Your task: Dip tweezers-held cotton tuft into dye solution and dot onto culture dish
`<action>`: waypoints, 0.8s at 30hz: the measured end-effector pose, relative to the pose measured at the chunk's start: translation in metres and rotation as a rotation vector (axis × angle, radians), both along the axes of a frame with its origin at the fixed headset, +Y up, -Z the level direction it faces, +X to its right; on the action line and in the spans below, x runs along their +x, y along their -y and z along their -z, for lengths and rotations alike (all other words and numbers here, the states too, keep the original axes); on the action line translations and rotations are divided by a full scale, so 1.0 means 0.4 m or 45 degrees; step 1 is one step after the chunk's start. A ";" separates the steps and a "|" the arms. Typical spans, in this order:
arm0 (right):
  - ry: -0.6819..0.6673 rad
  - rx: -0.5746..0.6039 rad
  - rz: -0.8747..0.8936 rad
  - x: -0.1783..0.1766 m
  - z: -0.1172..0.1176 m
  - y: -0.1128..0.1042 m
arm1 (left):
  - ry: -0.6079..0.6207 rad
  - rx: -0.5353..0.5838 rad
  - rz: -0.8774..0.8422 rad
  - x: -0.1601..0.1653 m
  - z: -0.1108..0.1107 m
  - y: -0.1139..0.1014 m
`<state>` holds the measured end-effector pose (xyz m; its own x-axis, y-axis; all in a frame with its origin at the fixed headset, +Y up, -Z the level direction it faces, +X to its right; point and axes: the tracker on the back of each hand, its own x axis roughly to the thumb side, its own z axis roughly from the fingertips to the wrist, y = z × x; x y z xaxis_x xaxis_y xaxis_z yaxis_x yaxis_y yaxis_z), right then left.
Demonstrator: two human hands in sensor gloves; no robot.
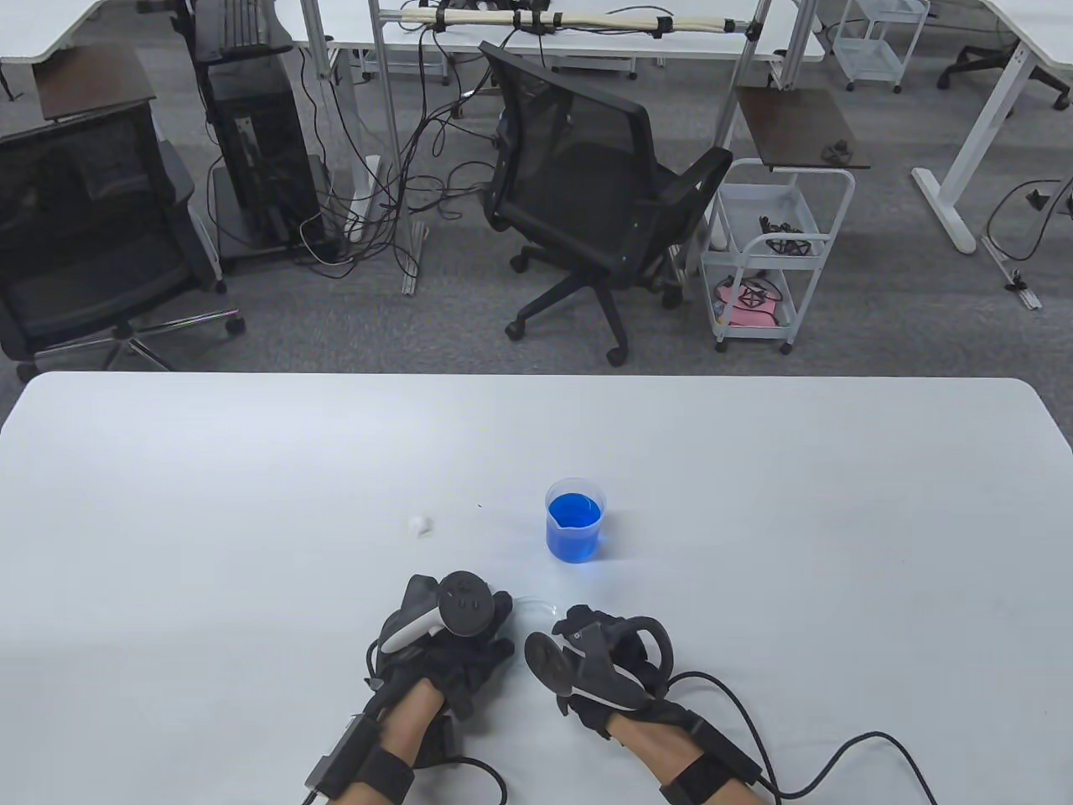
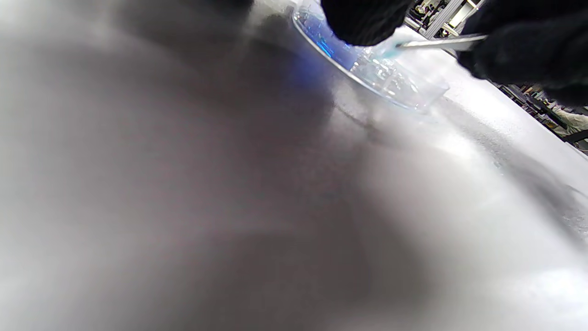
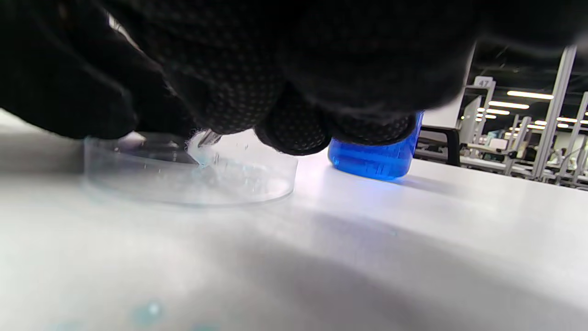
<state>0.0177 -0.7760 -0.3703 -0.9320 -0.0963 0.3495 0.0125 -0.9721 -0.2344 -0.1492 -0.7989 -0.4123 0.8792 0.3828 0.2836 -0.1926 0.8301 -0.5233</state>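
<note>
Both gloved hands sit close together at the near edge of the white desk, with the clear culture dish lying on the desk between them. The right hand pinches a pair of metal tweezers; its grip is clamped on them, and their tip holds a pale blue-tinged cotton tuft down inside the dish, at or just above its floor. The left hand rests at the dish's left side, a fingertip at the rim; I cannot tell whether its grip is together or apart. The beaker of blue dye solution stands upright just beyond the hands, near the dish. A spare white cotton ball lies on the desk left of the beaker, apart from it
</note>
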 end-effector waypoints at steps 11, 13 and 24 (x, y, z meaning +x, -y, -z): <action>0.032 0.063 0.071 0.011 0.017 -0.032 | -0.001 -0.004 -0.005 0.000 -0.001 0.001; 0.048 0.079 0.094 0.018 0.022 -0.042 | 0.001 -0.003 -0.005 0.000 -0.001 0.001; 0.044 0.012 -0.017 -0.005 0.037 0.010 | 0.001 -0.003 -0.003 0.000 -0.001 0.001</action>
